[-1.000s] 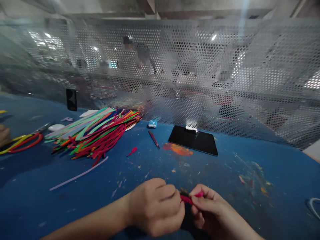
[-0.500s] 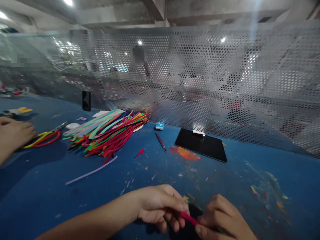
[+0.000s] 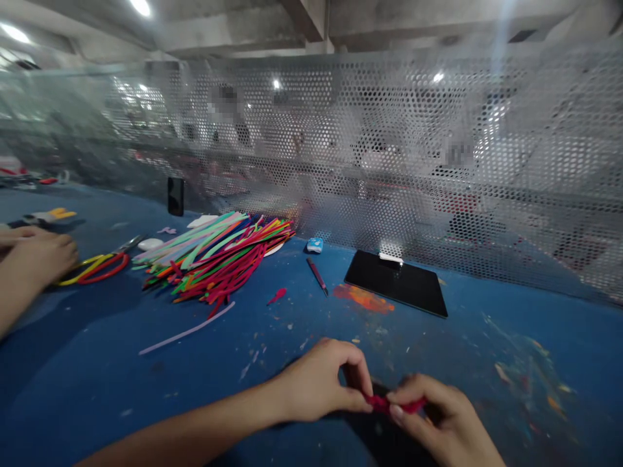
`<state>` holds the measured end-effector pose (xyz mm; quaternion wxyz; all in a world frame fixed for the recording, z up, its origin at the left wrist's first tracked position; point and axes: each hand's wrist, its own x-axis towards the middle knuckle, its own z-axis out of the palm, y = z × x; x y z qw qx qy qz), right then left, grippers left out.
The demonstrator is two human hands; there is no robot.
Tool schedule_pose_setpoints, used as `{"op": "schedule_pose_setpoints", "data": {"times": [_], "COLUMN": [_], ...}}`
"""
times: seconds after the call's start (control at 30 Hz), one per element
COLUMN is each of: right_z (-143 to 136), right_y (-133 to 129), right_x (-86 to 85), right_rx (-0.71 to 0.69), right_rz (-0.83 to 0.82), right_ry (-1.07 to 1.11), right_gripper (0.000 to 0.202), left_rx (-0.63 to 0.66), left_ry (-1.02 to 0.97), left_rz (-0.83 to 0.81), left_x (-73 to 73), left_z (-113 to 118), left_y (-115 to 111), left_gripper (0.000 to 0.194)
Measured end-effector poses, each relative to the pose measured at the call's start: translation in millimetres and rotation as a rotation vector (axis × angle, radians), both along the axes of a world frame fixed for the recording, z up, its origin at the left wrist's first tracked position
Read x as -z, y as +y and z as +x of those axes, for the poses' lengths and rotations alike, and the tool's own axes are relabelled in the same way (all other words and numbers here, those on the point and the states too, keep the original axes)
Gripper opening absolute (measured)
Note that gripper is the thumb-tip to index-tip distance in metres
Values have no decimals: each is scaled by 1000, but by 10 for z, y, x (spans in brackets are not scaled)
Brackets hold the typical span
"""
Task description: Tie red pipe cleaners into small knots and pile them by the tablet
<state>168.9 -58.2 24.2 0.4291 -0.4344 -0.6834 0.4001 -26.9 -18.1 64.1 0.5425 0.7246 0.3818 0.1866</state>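
Note:
A short crimson pipe cleaner (image 3: 380, 404), which looks twisted, spans the gap between my hands above the near part of the table. My left hand (image 3: 331, 383) pinches one end between thumb and fingertips. Closed on the other part is my right hand (image 3: 440, 415), thumb and index finger pressed on it, with a bit of red showing past the grip. Beyond them, a small red twisted piece (image 3: 278, 296) lies by itself. A big heap of coloured pipe cleaners (image 3: 224, 256) is spread farther left, and a single lilac pipe cleaner (image 3: 187, 329) lies in front of it.
Another person's hand (image 3: 41, 256) rests at the far left, near scissors (image 3: 109, 267) with red and yellow handles and yellow-handled pliers (image 3: 51, 215). A tablet (image 3: 396, 283), a craft knife (image 3: 317, 277) and a blue-white eraser (image 3: 315, 245) lie before the perforated screen (image 3: 389, 162). A phone (image 3: 176, 196) stands upright.
My left hand has turned from palm-up to a fingertip pinch from above, closer to the right hand. Less of the crimson pipe cleaner shows between them. The view has shifted slightly.

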Motion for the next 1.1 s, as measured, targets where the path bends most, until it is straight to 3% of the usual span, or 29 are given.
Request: {"op": "schedule_pose_setpoints", "data": {"times": [0.1, 0.17, 0.2, 0.33, 0.43, 0.57, 0.7, 0.93, 1.1], "right_z": [-61, -89, -93, -68, -51, -58, -31, 100, 123], "right_y": [10, 21, 25, 30, 30, 34, 66, 191, 261], "right_x": [29, 41, 40, -13, -62, -84, -86, -110, -82], "right_rx": [107, 94, 85, 12, -29, -34, -7, 180, 168], "right_rz": [-473, -640, -667, -522, -430, -325, -295, -197, -81], "right_ry": [308, 435, 455, 343, 270, 210, 192, 92, -35], "right_gripper": [24, 27, 27, 25, 27, 32, 35, 31, 30], "left_rx": [-50, -54, -49, -10, -65, -123, -107, 25, 172], "left_ry": [100, 115, 103, -12, -180, -437, -519, -337, -251], "left_rz": [322, 329, 247, -345, -547, -618, -642, -625, -668], "left_x": [-71, -49, -21, 126, 178, 160, 153, 144, 107], "left_z": [20, 30, 30, 2, -11, 8, 28, 21, 19], "left_y": [-37, -41, -31, 49, 82, 65, 46, 64, 92], "left_gripper": [4, 6, 6, 18, 23, 24, 24, 20, 17]}}
